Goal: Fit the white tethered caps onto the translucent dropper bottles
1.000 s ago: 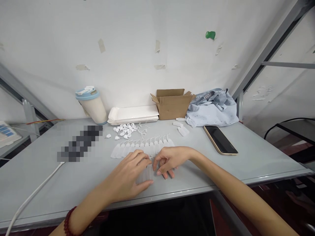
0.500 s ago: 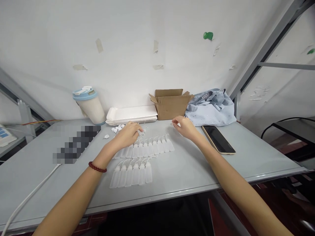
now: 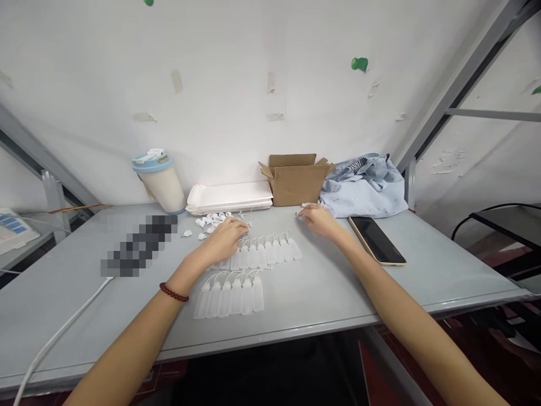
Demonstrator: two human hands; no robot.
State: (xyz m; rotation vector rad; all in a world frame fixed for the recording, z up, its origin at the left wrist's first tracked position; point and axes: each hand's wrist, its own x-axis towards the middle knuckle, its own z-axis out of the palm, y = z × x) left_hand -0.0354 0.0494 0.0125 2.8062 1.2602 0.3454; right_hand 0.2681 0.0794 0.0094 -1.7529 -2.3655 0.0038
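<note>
Two rows of small frosted plastic bottles with white cords at their tops lie on the grey table; the back row [image 3: 266,254] is longer than the front row [image 3: 228,299]. Behind the back row's left end is my left hand [image 3: 226,239], its fingers bent and pressed together beside the cords; whatever they grip is hidden. A pile of small white caps [image 3: 209,221] lies just behind that hand, with one loose cap [image 3: 187,233] to the left. My right hand [image 3: 321,221] rests in front of the cardboard box, fingertips closed at a tiny whitish piece [image 3: 297,214].
Along the wall stand a blue-lidded cup [image 3: 163,183], a stack of white envelopes [image 3: 230,196], the open cardboard box [image 3: 296,186] and a pale blue cloth [image 3: 363,189]. A phone [image 3: 377,241] lies at right. A blurred-out dark object [image 3: 139,245] with a white cable [image 3: 63,332] is at left.
My left hand has shifted slightly right and toward me, uncovering more of the cap pile. My right hand has moved a little right. The whole view has shifted slightly.
</note>
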